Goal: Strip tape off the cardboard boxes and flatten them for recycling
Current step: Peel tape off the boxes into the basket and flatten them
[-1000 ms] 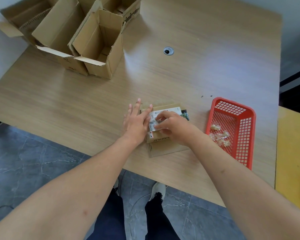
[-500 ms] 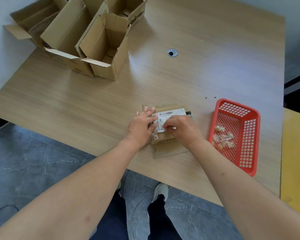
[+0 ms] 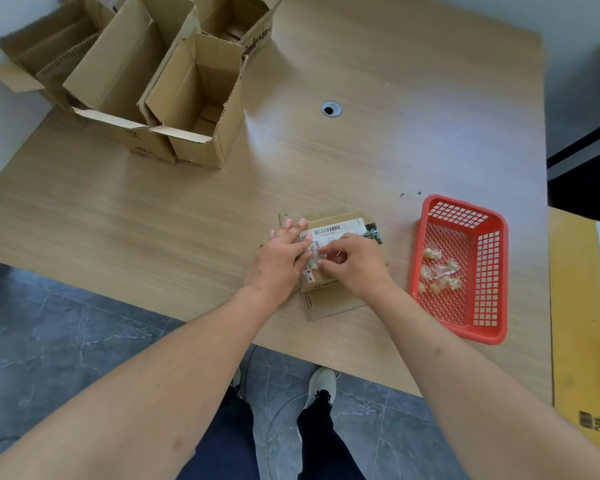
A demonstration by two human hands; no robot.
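Head view, my notes, near to far. Shoes (image 3: 321, 382) on grey floor below table (image 3: 187, 220) edge. Flat box (image 3: 336, 301) near table's near edge, white label (image 3: 329, 232) on top. Left hand (image 3: 279, 259) flat on box's left side, fingers straight, pressing. Right hand (image 3: 355, 263) curled, fingertips pinching at label's near-left part. Red basket (image 3: 461, 268) right of box, tape wads (image 3: 439, 271) inside. Open boxes (image 3: 174, 88) far left. Grommet (image 3: 331, 109) far centre.
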